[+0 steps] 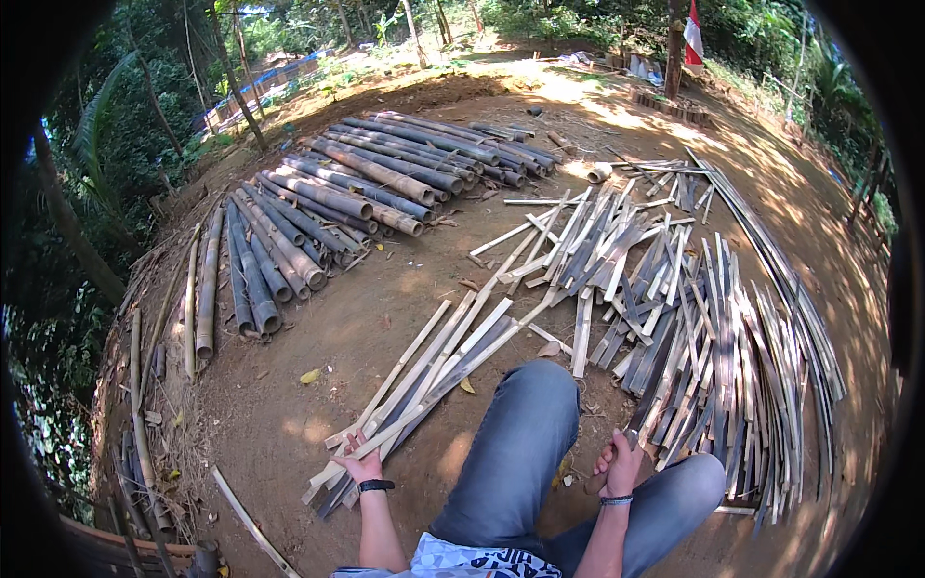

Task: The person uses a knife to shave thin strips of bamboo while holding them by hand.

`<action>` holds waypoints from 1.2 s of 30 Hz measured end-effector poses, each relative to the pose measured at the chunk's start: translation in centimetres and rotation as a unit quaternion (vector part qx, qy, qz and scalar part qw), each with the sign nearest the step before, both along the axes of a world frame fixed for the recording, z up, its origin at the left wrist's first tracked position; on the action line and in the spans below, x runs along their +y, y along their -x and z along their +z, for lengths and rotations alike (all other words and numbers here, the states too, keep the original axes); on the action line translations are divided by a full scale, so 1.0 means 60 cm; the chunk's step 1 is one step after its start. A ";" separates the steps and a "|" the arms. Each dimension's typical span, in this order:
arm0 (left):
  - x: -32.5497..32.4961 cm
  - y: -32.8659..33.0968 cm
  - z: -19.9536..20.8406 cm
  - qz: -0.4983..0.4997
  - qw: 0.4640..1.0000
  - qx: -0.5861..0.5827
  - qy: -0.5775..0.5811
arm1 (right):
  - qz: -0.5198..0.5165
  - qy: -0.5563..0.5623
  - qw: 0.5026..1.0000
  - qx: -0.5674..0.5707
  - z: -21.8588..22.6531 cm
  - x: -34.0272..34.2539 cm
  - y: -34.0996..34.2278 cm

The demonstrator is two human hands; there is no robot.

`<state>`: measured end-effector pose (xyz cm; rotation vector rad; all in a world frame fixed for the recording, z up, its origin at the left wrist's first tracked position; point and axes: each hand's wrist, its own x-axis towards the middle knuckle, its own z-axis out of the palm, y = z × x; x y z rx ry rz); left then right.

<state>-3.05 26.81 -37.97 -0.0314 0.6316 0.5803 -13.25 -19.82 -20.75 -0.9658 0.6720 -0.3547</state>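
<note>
My left hand [363, 468] is at the near left, fingers closed around the near end of a pale bamboo strip [330, 473], one of several lying slantwise over the bare ground [260, 424] toward the far right. My right hand [620, 463] is just left of my right knee [696, 479], fingers curled around what looks like a dark tool [639, 416]. Split strips [718, 356] heap up on the right; round poles [332, 197] lie far left.
</note>
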 end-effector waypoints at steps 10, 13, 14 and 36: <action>0.126 0.036 -0.108 -0.113 0.981 0.149 -0.052 | -0.023 -0.012 1.000 0.001 -0.013 -0.007 0.030; 0.068 0.017 -0.124 -0.241 0.921 0.302 0.045 | -0.064 0.032 0.997 0.002 0.008 -0.029 0.053; 0.087 0.028 -0.133 -0.257 0.920 0.293 0.042 | -0.050 0.065 0.997 0.004 0.034 -0.021 0.057; -0.816 -0.260 0.432 -0.518 0.183 -0.338 -0.764 | 0.105 0.659 0.454 0.590 0.097 -0.500 0.166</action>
